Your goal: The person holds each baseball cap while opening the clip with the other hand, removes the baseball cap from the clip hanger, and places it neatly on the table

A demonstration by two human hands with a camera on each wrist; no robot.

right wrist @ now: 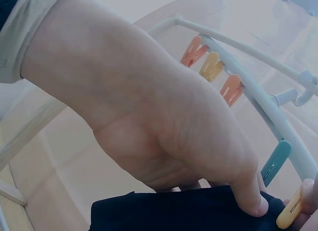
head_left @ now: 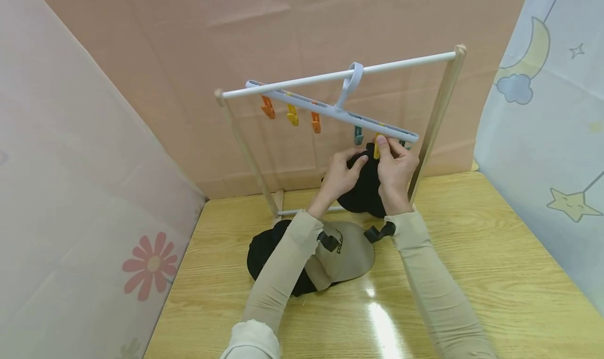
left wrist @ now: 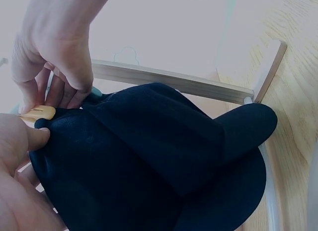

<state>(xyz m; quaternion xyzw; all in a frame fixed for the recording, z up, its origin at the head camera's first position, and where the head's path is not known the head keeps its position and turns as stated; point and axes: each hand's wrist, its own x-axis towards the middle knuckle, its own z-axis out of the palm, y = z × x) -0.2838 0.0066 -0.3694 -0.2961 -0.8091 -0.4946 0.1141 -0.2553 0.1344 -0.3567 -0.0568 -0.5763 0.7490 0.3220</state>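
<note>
A black cap (head_left: 363, 191) hangs below the right end of a pale blue clip hanger (head_left: 321, 107), brim downward. My left hand (head_left: 338, 176) pinches the cap's upper edge, thumb on the near side; the left wrist view shows that thumb on the dark fabric (left wrist: 124, 161). With thumb and fingers my right hand (head_left: 398, 170) pinches a yellow clothespin (head_left: 377, 150) on the hanger. In the right wrist view this clothespin (right wrist: 289, 211) is right beside the cap's edge; whether its jaws bite the cloth I cannot tell. A teal clothespin (head_left: 358, 134) hangs just left of it.
The hanger hooks over the white bar (head_left: 401, 65) of a wooden rack (head_left: 441, 102) and tilts down to the right. Orange (head_left: 268, 107) and yellow clothespins (head_left: 292, 116) line its left half. Beneath my forearms, a beige-fronted cap (head_left: 351, 254) and black headwear (head_left: 264, 249) lie on the wooden table (head_left: 472, 275).
</note>
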